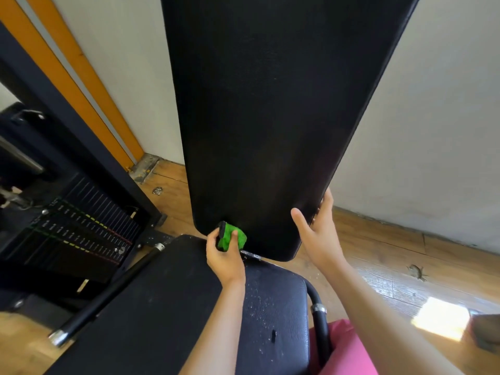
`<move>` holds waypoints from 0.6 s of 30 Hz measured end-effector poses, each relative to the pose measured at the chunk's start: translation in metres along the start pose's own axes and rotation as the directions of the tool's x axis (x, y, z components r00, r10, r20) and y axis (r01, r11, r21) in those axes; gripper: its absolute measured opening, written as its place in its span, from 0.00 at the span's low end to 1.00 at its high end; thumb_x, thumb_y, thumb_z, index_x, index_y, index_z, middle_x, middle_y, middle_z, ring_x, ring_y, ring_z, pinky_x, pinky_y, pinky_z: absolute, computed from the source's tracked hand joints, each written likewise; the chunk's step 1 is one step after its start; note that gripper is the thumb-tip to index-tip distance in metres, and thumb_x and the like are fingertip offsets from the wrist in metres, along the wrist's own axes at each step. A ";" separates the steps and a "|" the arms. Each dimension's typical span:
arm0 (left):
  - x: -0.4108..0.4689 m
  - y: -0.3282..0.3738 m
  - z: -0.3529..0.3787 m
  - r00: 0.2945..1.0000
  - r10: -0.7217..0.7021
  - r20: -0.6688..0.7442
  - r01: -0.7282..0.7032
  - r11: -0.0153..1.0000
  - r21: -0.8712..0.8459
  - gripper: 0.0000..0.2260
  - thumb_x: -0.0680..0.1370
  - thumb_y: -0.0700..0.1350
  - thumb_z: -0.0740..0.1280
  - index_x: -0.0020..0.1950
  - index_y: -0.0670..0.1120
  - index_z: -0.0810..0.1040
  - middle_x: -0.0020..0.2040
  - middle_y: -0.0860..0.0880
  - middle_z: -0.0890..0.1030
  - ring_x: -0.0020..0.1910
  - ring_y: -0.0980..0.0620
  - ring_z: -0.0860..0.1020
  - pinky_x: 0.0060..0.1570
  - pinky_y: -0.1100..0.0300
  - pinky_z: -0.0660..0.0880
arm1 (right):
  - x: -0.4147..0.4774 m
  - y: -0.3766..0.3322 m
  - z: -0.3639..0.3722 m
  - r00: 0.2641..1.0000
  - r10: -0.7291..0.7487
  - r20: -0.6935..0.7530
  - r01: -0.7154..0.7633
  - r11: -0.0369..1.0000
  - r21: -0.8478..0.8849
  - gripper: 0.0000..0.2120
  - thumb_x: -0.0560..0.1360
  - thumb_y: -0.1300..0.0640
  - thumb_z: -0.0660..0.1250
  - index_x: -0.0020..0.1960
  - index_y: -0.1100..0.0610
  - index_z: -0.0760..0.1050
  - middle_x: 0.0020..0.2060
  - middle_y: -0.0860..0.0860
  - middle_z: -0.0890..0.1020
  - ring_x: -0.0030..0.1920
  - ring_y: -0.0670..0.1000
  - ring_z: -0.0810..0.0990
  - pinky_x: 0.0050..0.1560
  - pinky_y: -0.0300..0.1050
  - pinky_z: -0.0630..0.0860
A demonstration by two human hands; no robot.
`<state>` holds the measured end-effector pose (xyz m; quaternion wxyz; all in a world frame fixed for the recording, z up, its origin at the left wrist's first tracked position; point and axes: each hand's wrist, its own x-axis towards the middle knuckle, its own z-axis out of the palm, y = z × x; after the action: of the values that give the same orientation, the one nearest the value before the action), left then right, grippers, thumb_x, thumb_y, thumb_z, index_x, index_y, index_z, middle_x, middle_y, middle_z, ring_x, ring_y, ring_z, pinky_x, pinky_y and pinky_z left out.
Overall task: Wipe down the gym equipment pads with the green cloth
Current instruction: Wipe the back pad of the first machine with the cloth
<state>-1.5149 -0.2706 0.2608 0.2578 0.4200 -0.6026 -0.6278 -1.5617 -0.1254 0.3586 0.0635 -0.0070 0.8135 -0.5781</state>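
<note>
A tall black back pad [270, 109] rises from the middle of the view. Below it lies the black seat pad [167, 315], worn and flecked white near its right side. My left hand [226, 258] is closed around a bunched green cloth [230, 236] and presses it against the back pad's lower left corner. My right hand [318, 231] rests with fingers spread on the back pad's lower right edge, the fingertips wrapped round its side.
A black weight stack [81, 234] with coloured markings stands at the left behind a dark frame post. A black handle bar [108, 293] with chrome ends slants beside the seat. Another curved bar [320, 315] is at the seat's right. Wooden floor and white wall lie behind.
</note>
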 end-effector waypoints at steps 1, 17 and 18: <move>0.002 -0.007 -0.003 0.999 -0.048 -0.002 0.048 0.999 0.010 0.11 0.75 0.38 0.71 0.56 0.44 0.77 0.54 0.46 0.80 0.56 0.48 0.78 0.53 0.62 0.75 | 0.000 0.001 0.000 1.000 0.008 0.007 -0.008 1.000 0.003 0.36 0.77 0.54 0.65 0.75 0.41 0.47 0.70 0.42 0.67 0.68 0.44 0.68 0.70 0.54 0.67; 0.085 0.096 -0.022 0.877 0.475 0.069 -0.480 0.873 0.090 0.10 0.78 0.46 0.66 0.54 0.40 0.77 0.50 0.47 0.80 0.51 0.54 0.77 0.53 0.64 0.75 | 0.001 0.002 0.004 1.000 0.031 -0.005 -0.031 0.998 0.049 0.31 0.78 0.54 0.64 0.75 0.44 0.51 0.67 0.40 0.68 0.64 0.42 0.69 0.65 0.42 0.68; 0.086 0.089 -0.023 0.878 0.473 0.074 -0.479 0.873 0.098 0.10 0.79 0.47 0.66 0.53 0.40 0.77 0.50 0.46 0.79 0.51 0.52 0.77 0.53 0.61 0.76 | 0.001 0.003 0.004 0.999 0.031 -0.006 -0.031 0.998 0.049 0.31 0.78 0.54 0.64 0.75 0.45 0.51 0.67 0.40 0.68 0.64 0.42 0.69 0.65 0.42 0.68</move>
<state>-1.5562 -0.3670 0.3311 0.3655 0.2575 -0.7279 -0.5199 -1.5621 -0.1281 0.3548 0.0700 0.0092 0.7995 -0.5965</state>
